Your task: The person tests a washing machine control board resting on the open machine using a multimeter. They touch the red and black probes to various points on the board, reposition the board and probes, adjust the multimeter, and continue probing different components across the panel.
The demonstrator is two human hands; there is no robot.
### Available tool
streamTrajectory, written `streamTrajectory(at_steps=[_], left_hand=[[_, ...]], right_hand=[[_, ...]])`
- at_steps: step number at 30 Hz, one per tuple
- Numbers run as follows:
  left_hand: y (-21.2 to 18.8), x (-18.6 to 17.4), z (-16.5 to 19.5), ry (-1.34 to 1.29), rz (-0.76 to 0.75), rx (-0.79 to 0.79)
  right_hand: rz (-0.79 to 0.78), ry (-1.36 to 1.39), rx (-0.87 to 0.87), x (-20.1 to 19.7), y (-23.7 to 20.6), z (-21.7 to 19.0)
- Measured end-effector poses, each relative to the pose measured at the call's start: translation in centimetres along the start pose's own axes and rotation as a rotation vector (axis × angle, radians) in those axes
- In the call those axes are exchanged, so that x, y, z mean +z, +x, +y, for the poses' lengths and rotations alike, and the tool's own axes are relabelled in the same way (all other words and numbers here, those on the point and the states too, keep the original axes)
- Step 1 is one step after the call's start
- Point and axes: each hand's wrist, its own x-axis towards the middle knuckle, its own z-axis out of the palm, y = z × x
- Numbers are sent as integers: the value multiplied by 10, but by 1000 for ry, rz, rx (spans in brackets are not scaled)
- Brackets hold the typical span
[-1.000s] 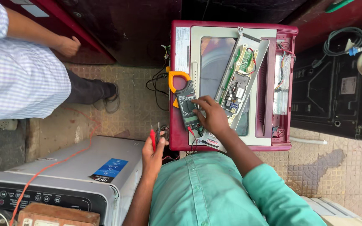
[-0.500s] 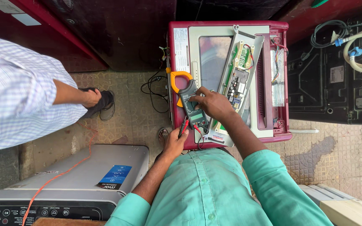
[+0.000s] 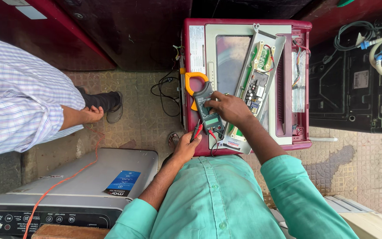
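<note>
A clamp meter (image 3: 205,105) with orange jaws lies on the front left of a maroon top-loading washing machine (image 3: 301,79). My right hand (image 3: 226,107) rests on the meter's dial area, fingers curled over it. My left hand (image 3: 185,147) is at the machine's front edge and pinches the red test probe (image 3: 197,131) plugged near the meter's bottom. An opened control panel with a green circuit board (image 3: 258,73) lies tilted across the machine's lid, just right of my right hand.
Another person in a checked shirt (image 3: 18,102) stands at the left, one hand (image 3: 89,115) hanging down. A grey washing machine (image 3: 85,186) with an orange wire is at lower left. A black machine back with hoses (image 3: 359,75) is at right. Black cable (image 3: 166,90) lies on the tiled floor.
My left hand has risen from beside the machine to its front edge and taken hold of the red probe. My right hand stays on the meter. The other person has moved nearer.
</note>
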Motion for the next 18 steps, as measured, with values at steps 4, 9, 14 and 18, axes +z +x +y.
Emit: streamTrajectory(at_steps=[4,9,14,18], left_hand=[[-1,1,-2,-65,-19,18],[-3,4,0,-113,-23,29],[-5,6,1,-193,-34,40],[-6,5,-1,-207,-50,9]], right_hand=[[1,-3,16,0,0,0],[10,59,49,0,-2,-2],[54,118,70,-1,-3,-4],[42,121,87,0,-2,-6]])
